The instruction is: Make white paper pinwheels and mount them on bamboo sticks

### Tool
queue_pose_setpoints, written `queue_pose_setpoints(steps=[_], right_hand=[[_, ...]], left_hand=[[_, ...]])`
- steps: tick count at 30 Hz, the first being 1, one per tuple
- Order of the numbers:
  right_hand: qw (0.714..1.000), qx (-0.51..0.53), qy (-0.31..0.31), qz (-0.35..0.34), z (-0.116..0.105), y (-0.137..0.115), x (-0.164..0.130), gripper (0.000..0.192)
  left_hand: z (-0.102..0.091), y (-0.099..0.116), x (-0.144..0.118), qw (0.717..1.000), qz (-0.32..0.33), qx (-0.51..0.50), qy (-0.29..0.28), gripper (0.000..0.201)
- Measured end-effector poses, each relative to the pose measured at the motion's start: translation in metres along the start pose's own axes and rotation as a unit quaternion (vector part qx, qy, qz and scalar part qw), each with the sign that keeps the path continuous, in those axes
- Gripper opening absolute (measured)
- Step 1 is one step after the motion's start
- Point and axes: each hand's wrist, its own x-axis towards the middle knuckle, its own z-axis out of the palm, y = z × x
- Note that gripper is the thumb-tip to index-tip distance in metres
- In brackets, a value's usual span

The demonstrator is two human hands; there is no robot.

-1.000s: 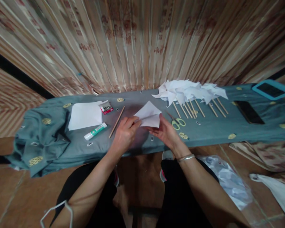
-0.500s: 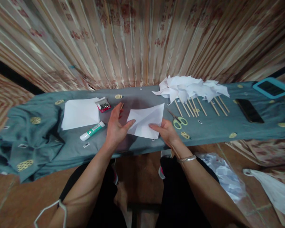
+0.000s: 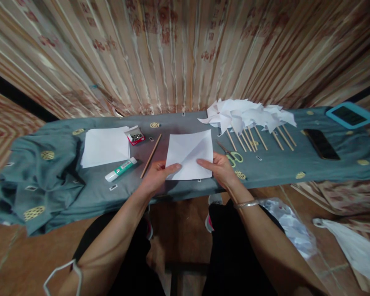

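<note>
Paper: the white square sheet [image 3: 189, 154] lay flat between both hands.
Left hand [image 3: 156, 177]: pinched its near-left edge.
Right hand [image 3: 220, 166]: pinched its near-right edge.

A cloth-covered bench [image 3: 274, 166] bears paper sheets [image 3: 105, 146], a glue stick [image 3: 121, 169], scissors [image 3: 231, 155], pinwheels [image 3: 249, 117] and a phone [image 3: 321, 144].

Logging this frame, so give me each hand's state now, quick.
Left hand: pinching the near left corner of the creased white paper square.
Right hand: pinching the near right edge of the same sheet.
</note>
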Motion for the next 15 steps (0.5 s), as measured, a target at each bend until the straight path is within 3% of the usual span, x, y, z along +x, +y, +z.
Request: queue_pose_setpoints(steps=[3,9,15], right_hand=[[1.0,0.004,0.013,0.001,0.003,0.004,0.006,0.039],[0.999,0.03,0.02,0.02,0.014,0.01,0.015,0.04],[0.996,0.062,0.05,0.032,0.012,0.005,0.019,0.04]], left_hand=[[0.003,0.001,0.001,0.999,0.011,-0.017,0.031,0.044],[-0.003,0.003,0.01,0.988,0.112,0.009,0.107,0.043],[-0.008,0.004,0.014,0.981,0.127,0.11,0.099,0.037]])
